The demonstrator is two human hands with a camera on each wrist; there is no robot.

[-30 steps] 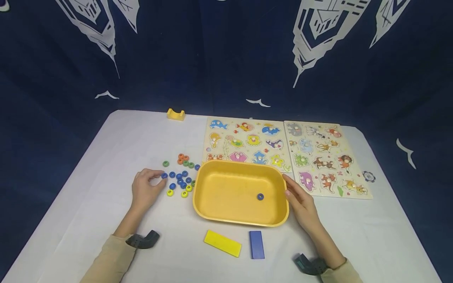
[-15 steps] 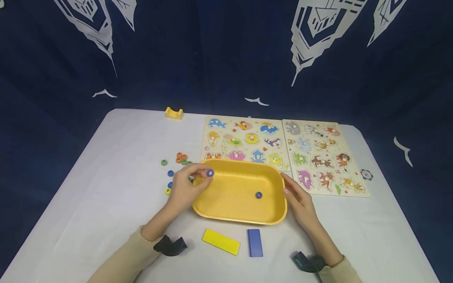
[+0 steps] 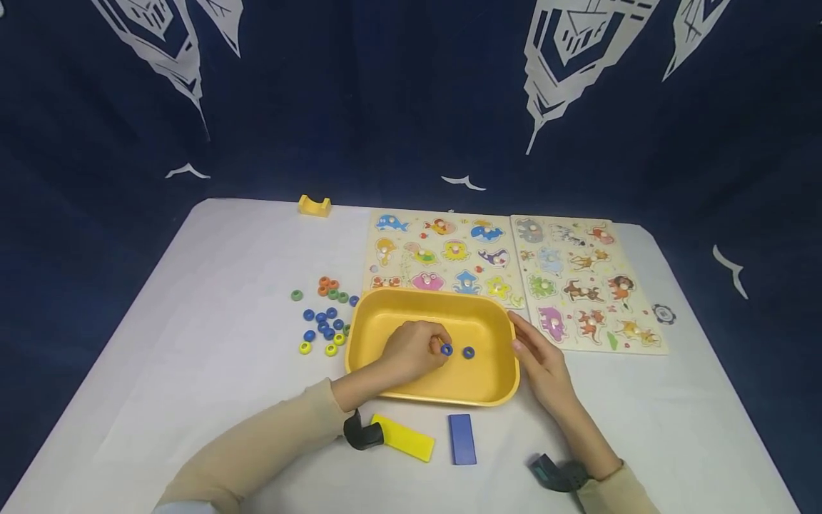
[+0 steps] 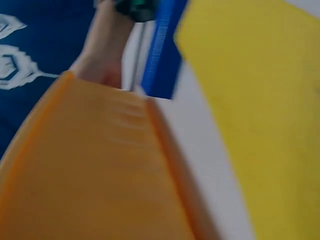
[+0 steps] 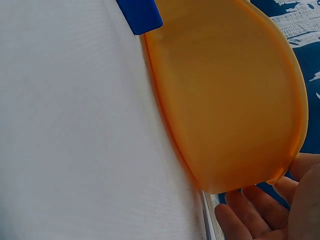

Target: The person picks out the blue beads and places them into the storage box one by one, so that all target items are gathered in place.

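Note:
My left hand [image 3: 411,350] is inside the yellow tray [image 3: 398,396], pinching a blue bead [image 3: 446,350] between thumb and fingers just above its floor. Another blue bead [image 3: 469,353] lies in the tray, just right of the held one. My right hand [image 3: 542,368] touches the tray's right end; in the right wrist view its fingers [image 5: 260,207] lie against the outside of the wall. The left wrist view shows the tray wall [image 4: 100,160] but neither the left fingers nor the bead.
Several blue, green, orange and yellow beads [image 3: 322,327] lie left of the tray. In front are a yellow block [image 3: 407,440] and a blue block [image 3: 462,439]. Behind stand two animal puzzle boards [image 3: 443,243] and a small yellow notched block [image 3: 315,206].
My left hand picked up a blue bead from the loose group and carried it right, over the tray's rim and down inside. The right hand stays at the tray's end.

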